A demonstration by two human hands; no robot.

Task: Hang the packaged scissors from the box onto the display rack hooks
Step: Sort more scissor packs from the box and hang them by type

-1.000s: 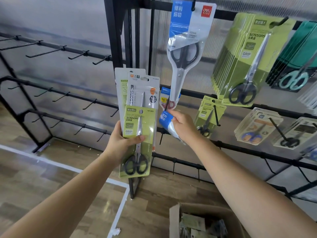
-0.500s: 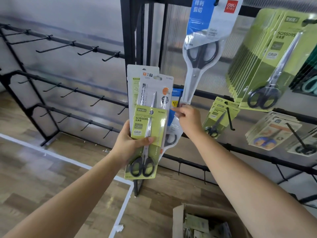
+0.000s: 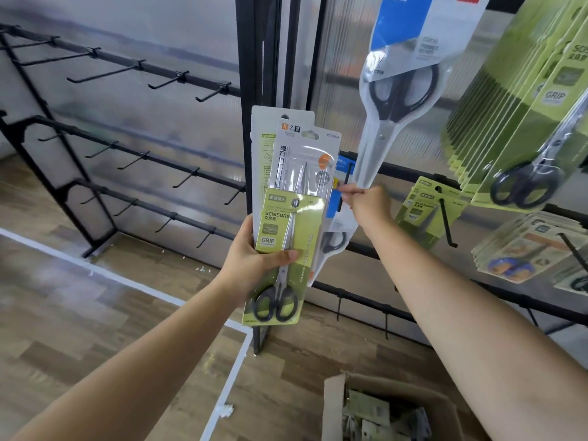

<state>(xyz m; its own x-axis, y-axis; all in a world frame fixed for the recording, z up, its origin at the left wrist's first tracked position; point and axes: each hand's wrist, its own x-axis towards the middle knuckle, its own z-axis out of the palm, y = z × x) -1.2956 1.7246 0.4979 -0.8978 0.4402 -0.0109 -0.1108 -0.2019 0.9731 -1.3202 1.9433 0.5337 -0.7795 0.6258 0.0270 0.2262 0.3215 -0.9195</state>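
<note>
My left hand (image 3: 254, 262) grips a fanned stack of packaged scissors (image 3: 292, 198); a green card with black-handled scissors lies in front, grey and white cards behind. My right hand (image 3: 369, 208) pinches the top of a blue-and-clear scissors pack (image 3: 334, 230), held against a hook (image 3: 345, 183) on the rack's middle bar; the stack hides most of that pack. Just above hangs a large blue-topped pack of black scissors (image 3: 401, 90). The cardboard box (image 3: 391, 409) sits at the bottom, with more packs inside.
The black display rack (image 3: 257, 74) carries green scissor packs (image 3: 521, 116) top right, a small green pack (image 3: 426, 211) and flat packs (image 3: 528, 249) lower right. Bare hooks (image 3: 165, 81) line the left rack. Wooden floor with a white line lies below.
My right hand has risen with the blue pack, from below the middle bar up to the hook on it. The view has closed in on the rack. My left hand keeps its stack.
</note>
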